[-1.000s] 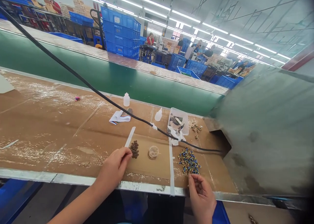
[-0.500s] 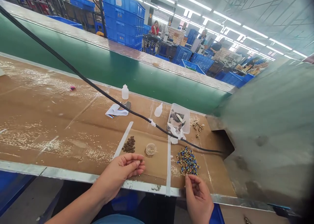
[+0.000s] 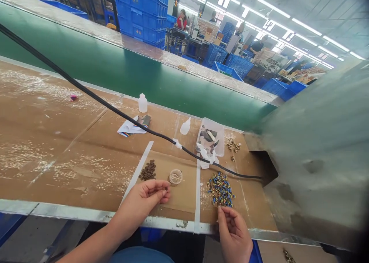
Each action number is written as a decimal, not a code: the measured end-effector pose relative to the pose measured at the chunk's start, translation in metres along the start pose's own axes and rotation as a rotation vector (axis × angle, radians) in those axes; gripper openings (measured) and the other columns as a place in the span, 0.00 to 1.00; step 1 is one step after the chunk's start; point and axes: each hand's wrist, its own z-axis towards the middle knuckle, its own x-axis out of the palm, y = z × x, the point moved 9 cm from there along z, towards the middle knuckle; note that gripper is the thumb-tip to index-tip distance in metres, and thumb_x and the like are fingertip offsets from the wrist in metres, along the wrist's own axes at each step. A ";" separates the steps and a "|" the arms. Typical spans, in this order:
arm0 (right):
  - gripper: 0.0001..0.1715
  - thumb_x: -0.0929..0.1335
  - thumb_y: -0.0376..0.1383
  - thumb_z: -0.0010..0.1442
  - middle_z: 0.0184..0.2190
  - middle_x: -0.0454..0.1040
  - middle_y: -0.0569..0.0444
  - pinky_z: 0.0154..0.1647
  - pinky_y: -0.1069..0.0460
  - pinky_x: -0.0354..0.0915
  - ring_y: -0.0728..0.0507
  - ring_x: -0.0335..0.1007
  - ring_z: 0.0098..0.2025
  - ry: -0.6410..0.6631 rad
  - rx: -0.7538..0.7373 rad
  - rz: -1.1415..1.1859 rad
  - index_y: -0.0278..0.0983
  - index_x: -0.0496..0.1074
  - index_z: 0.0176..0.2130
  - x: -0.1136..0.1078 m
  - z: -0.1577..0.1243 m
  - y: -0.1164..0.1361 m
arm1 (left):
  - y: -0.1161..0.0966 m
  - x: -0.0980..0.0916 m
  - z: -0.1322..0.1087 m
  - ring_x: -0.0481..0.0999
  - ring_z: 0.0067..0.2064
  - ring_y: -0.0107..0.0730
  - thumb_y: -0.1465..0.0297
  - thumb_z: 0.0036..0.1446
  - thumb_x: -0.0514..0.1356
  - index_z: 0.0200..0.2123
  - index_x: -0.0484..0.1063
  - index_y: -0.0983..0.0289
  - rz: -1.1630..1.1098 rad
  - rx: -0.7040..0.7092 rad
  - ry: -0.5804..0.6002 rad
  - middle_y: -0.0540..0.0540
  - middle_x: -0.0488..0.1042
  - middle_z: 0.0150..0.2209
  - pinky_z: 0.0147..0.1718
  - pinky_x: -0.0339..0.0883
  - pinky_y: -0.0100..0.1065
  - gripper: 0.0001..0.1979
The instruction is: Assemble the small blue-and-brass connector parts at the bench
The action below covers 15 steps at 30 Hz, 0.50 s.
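My left hand (image 3: 152, 193) is closed in a pinch over the brown work surface, in front of a small clear cup (image 3: 175, 176) with a thin stick in it. What its fingertips hold is too small to make out. A heap of small brown discs (image 3: 148, 170) lies just beyond that hand. At the near edge of a pile of small blue and yellow pieces (image 3: 221, 189), my right hand (image 3: 234, 230) pinches thumb against forefinger, its other fingers curled. Anything in that pinch is hidden from me.
A black cable (image 3: 100, 101) slants across the bench. Farther back are two white squeeze bottles (image 3: 142, 103), a folded cloth (image 3: 132, 125), a clear tub (image 3: 211, 136) with fabric scraps and some brassy pieces (image 3: 233, 145). A grey panel (image 3: 317, 159) bounds the right; a green belt (image 3: 173, 88) runs behind.
My view has shifted slightly, so the bench's left part sits a little lower and farther left. Both hands keep their pinches and have hardly moved.
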 end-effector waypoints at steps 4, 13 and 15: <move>0.22 0.72 0.50 0.49 0.25 0.76 0.51 0.23 0.56 0.67 0.47 0.71 0.24 0.039 0.037 -0.018 0.34 0.75 0.32 0.001 0.000 0.005 | -0.001 -0.002 0.000 0.79 0.33 0.35 0.68 0.42 0.67 0.36 0.76 0.67 0.023 0.002 -0.011 0.55 0.81 0.29 0.39 0.73 0.37 0.15; 0.12 0.70 0.42 0.55 0.27 0.73 0.52 0.22 0.55 0.68 0.49 0.69 0.23 0.237 -0.115 0.040 0.35 0.74 0.35 0.041 -0.011 0.052 | -0.002 -0.008 0.003 0.79 0.32 0.33 0.69 0.42 0.67 0.33 0.73 0.66 0.005 0.026 -0.002 0.53 0.80 0.28 0.37 0.73 0.36 0.13; 0.09 0.68 0.39 0.57 0.28 0.72 0.52 0.23 0.56 0.68 0.49 0.69 0.24 0.310 -0.147 0.032 0.36 0.73 0.35 0.056 -0.016 0.063 | -0.001 -0.007 0.004 0.79 0.32 0.34 0.70 0.41 0.68 0.32 0.72 0.65 -0.012 0.012 0.008 0.53 0.79 0.27 0.36 0.72 0.35 0.13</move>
